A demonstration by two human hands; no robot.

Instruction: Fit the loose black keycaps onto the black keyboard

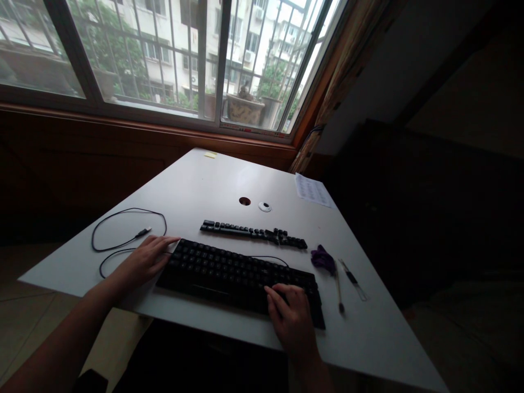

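A black keyboard [229, 275] lies at the near edge of the white desk, with a bare strip without keycaps along its front. My left hand [149, 256] holds it at the far left corner, fingers fairly straight and thumb along the side. Over the right part of the keyboard, my right hand [289, 308] has bent fingers, with thumb and fingertips close together at the keys; whether a keycap sits between them is hidden. Behind the keyboard, several loose black keycaps [245, 232] are laid out in a row.
To the right lie a purple cloth [322, 258], a thin brush [339, 295] and a wire keycap puller [352, 279]. A black USB cable [129, 212] loops at left. Farther back are a cable hole [244, 201], its white cover [265, 207], a printed sheet [313, 190] and a yellow note [210, 155].
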